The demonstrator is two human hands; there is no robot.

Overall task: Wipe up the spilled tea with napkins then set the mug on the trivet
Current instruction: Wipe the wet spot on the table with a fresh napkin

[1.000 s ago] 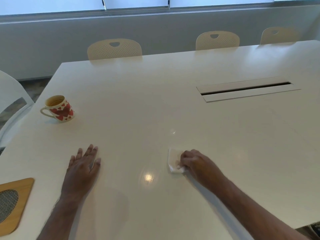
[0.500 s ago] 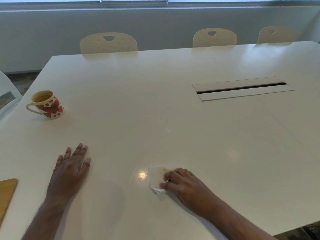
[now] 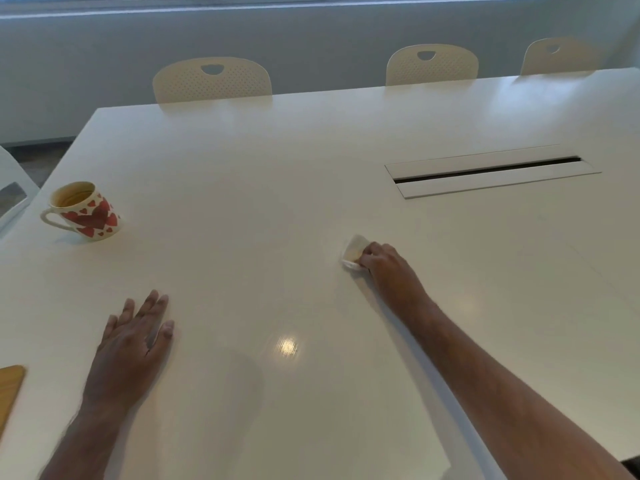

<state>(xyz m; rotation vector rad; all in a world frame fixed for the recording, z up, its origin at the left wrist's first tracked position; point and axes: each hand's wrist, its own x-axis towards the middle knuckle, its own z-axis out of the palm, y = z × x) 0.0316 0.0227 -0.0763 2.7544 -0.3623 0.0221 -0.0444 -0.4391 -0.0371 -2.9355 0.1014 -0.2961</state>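
Wiping underway, mug waiting far left

Nearest, the left hand (image 3: 133,344) lies flat, fingers straight; farther out, the right hand (image 3: 382,268) pinches a soft, tea-stained napkin (image 3: 354,250) against the table (image 3: 242,202); the breakable mug (image 3: 85,211) is best taken by its handle.

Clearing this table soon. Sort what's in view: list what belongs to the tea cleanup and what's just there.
Part of the job:
napkin, gripped by the right hand
heart-print mug, standing on the table
wooden trivet, at the left edge
left hand, flat on the table

Just there:
three chairs
cable slot
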